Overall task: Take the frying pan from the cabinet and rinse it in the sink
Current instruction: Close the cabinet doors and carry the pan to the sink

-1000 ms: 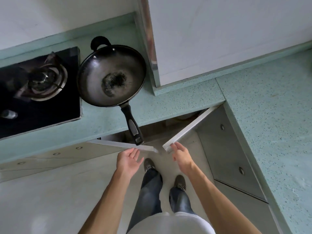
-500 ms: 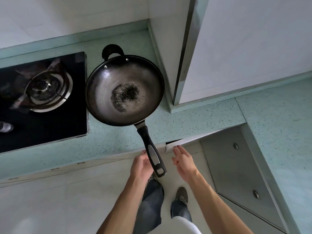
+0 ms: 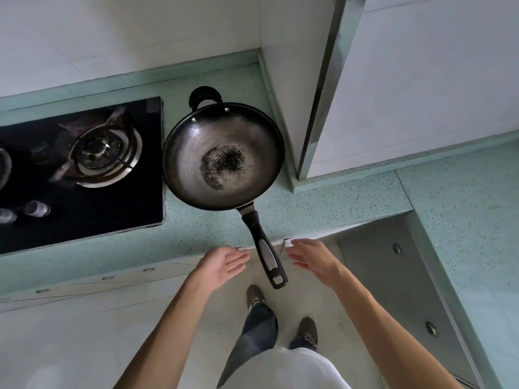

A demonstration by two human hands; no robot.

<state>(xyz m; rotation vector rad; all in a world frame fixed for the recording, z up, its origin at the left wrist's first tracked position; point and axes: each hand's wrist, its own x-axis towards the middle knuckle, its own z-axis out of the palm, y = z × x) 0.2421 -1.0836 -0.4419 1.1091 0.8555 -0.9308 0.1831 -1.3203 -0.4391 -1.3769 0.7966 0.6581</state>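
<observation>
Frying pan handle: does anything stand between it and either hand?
Nothing visible does. The frying pan sits on the countertop with its handle overhanging the edge. The left hand and right hand are open on either side of it, with only clear gaps between.

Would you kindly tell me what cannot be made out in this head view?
All in the head view:
- Sink: outside the frame.
- Cabinet inside: hidden under the countertop, behind the nearly shut door.
- Stove: left part cut off by the left edge.
- Stove knobs: blurred.
- Frying pan underside: hidden by its own bowl.
</observation>
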